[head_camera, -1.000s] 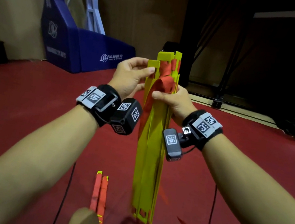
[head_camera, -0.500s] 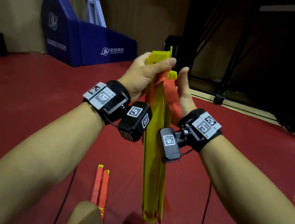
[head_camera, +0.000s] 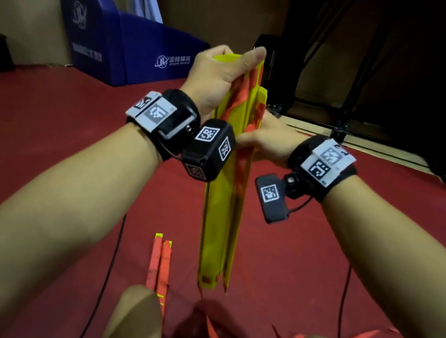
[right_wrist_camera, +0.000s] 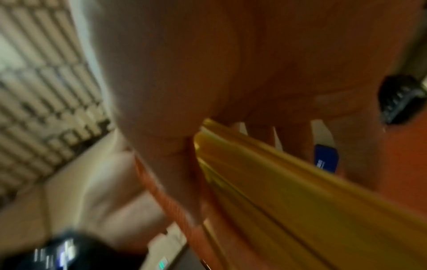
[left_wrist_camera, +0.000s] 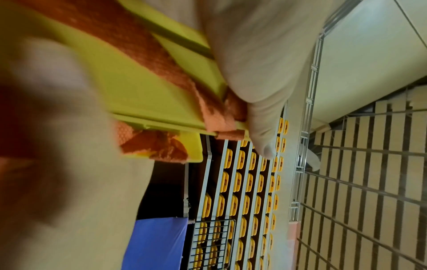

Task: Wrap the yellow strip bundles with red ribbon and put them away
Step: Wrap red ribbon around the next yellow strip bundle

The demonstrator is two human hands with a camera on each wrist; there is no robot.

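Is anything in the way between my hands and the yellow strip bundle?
Nothing visible: the left hand grips the yellow strip bundle near its top, over the red ribbon, and the right hand grips it lower.

The blue stand (head_camera: 148, 45) at ten o'clock carries a white round logo (head_camera: 161, 61) with white Chinese characters, seemingly 金陵体育; the smaller line beneath is illegible. The wrist bands (head_camera: 156, 112) bear black-and-white square codes.
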